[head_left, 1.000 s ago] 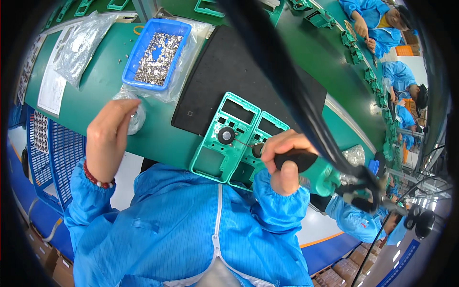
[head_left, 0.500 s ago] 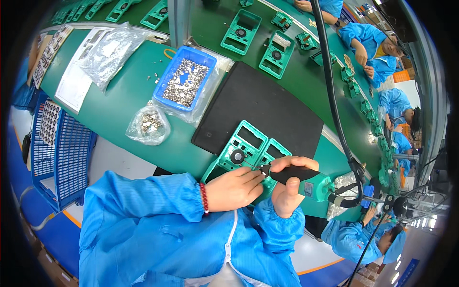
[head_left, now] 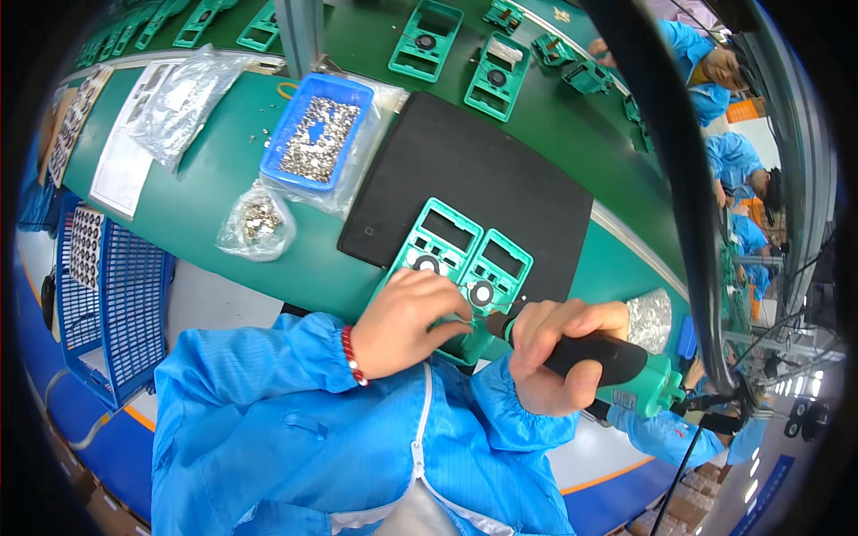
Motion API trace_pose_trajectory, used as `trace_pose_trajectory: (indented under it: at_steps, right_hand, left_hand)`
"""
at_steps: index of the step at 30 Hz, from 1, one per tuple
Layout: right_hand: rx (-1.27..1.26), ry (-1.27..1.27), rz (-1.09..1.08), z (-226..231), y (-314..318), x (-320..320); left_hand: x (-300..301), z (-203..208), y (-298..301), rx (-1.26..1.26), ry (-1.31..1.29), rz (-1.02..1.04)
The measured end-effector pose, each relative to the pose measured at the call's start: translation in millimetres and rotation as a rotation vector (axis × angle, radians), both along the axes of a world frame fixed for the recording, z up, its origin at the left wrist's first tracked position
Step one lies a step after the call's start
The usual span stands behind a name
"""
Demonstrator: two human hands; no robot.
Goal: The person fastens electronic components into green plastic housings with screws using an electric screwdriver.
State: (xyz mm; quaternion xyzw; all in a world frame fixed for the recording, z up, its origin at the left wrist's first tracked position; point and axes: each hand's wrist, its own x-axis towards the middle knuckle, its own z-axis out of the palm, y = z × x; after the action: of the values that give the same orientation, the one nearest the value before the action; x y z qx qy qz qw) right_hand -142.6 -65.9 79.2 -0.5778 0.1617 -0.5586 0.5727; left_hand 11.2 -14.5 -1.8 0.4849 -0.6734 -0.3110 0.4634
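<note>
Wrapped around the black grip of a green electric screwdriver point(head_left: 640, 386) is my right hand point(head_left: 559, 353). The screwdriver's nose points left, just off the lower right of a green plastic housing point(head_left: 511, 255) with a round speaker point(head_left: 481, 293) in it. A second green housing point(head_left: 451, 225) lies against its left side. My left hand point(head_left: 407, 317) is over the lower part of this second housing and partly covers its round speaker. Its fingers are curled, thumb and fingertips close together above the housings; whatever they pinch is too small to make out.
Beneath the housings' upper part lies a black mat point(head_left: 474, 165). To the left are a blue bin of small metal screws point(head_left: 365, 94) and a clear bag of metal parts point(head_left: 259, 223). A thick black cable point(head_left: 688, 179) hangs at right. Green housings point(head_left: 426, 40) stand on the far line.
My right hand has drawn the screwdriver right, away from the housings. My left hand has shifted left, its fingers now curled. The right housing's speaker has come into sight.
</note>
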Motion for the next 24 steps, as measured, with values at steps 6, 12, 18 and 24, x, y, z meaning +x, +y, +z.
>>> trace_pose_trajectory:
  at_steps: [6, 12, 18, 24]
  right_hand:
    - [-0.020, 0.039, 0.080, 1.6, 9.3, -4.6]
    - [-0.063, 0.064, 0.113, 4.3, 7.5, -11.9]
    - [0.027, 0.056, 0.355, 5.3, 4.6, -24.1]
    - [0.020, 0.091, 0.340, 7.5, 7.1, -23.0]
  left_hand:
    - [-2.6, -1.6, 3.6, 0.194, 0.240, 0.017]
    - [-2.8, 3.2, 5.9, 0.187, 0.254, -0.013]
    - [-1.1, 5.3, 6.3, 0.125, 0.192, -0.037]
    - [-0.4, 8.5, 7.8, 0.081, 0.142, -0.046]
